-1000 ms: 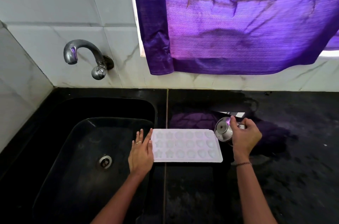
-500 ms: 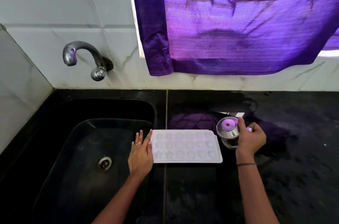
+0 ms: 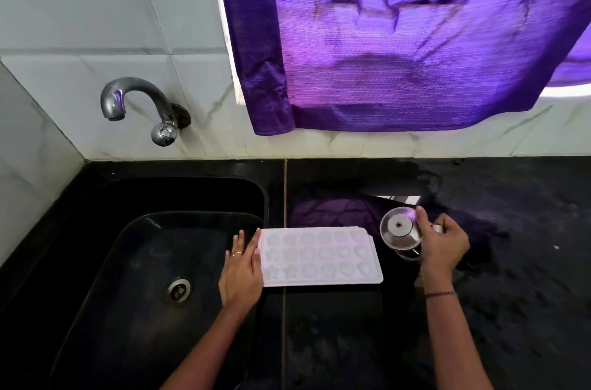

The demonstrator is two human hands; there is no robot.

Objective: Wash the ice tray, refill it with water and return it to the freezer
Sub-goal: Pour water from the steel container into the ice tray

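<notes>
Steadying the white ice tray [image 3: 320, 257] with my left hand [image 3: 241, 271], I am resting flat, relaxed fingers against its left short edge, gripping nothing. My right hand [image 3: 443, 245] is wrapping around a small steel jug [image 3: 400, 234], thumb on its rim, holding it just beside the tray's right short edge.

I am looking down at a black stone counter [image 3: 495, 309], where the tray is lying level along the counter's left edge, its left end sitting at the rim of the black sink [image 3: 134, 261]. I am counting 3 rows of 6 moulded pockets, some star-shaped and some heart-shaped. Whether water is sitting in them I cannot tell; they are looking pale and even.

Judging by this, I am working through the refilling step: the tray is lying out of the sink and the jug is standing by as the pouring vessel. The jug's mouth is tilting toward me, and I cannot make out any water inside. If it is spent, I am needing either another fill at the curved tap [image 3: 134, 102] on the tiled wall or a level carry of the tray to the freezer, with both hands under its short ends so nothing slops over.

A purple curtain [image 3: 399, 38] is hanging above the counter's far edge. I am finding no brand, label or writing readable on tray, jug or tap.
</notes>
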